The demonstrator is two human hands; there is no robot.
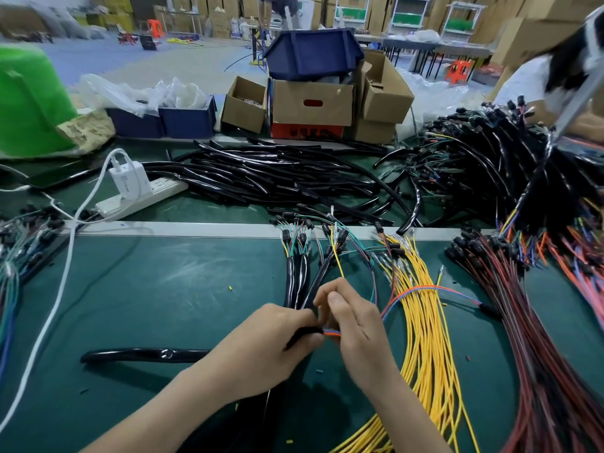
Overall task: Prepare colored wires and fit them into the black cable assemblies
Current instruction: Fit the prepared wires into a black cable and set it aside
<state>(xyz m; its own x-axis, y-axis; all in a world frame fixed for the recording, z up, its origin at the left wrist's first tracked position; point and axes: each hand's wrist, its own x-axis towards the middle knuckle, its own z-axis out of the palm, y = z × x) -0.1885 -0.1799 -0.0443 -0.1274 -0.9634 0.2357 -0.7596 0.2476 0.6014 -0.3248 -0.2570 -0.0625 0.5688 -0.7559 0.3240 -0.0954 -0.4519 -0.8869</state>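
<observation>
At centre of green mat (163, 289), your left hand (277, 341) grips black sleeve (304, 331) near its mouth, likely to steady opening. Your right hand (356, 325) pinches orange and blue wires (331, 333) right at that mouth, held short, apparently for feeding in. Yellow wires (421, 322) lie just beside, within reach. Print on red box (307, 130) too blurred to read; no other label legible

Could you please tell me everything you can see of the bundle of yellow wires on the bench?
The yellow wires are many thin, plastic-insulated strands lying loose on the green mat, just right of the right hand. Their far ends, near the metal rail, carry small silvery terminals; the strands run toward the near edge and bend left there. An orange and blue wire pair crosses over them.
</observation>
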